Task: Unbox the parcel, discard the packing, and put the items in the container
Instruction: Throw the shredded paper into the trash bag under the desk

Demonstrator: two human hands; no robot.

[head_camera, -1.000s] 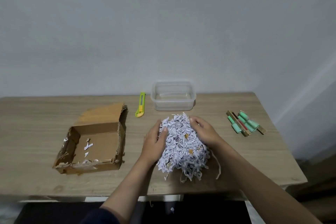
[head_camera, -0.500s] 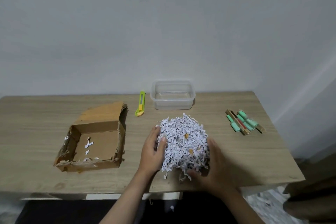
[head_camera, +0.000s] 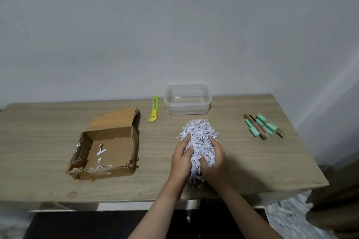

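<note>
A heap of white shredded paper (head_camera: 200,136) is squeezed between my two hands at the middle of the wooden table (head_camera: 48,122). My left hand (head_camera: 181,159) presses its left side and my right hand (head_camera: 215,163) cups its right and near side. The opened cardboard box (head_camera: 108,149) lies to the left with only a few paper scraps inside. A clear plastic container (head_camera: 187,99) stands empty at the back. Green-capped items with brown sticks (head_camera: 263,127) lie together at the right.
A yellow-green utility knife (head_camera: 153,108) lies between the box and the container. The table's near edge runs just below my wrists. Shredded paper is piled on the floor (head_camera: 287,217) at the lower right. A grey wall stands behind the table.
My hands have closed in from the sides and compressed the spread paper heap into a narrower bundle. My right hand slid from the heap's near edge up onto its right side.
</note>
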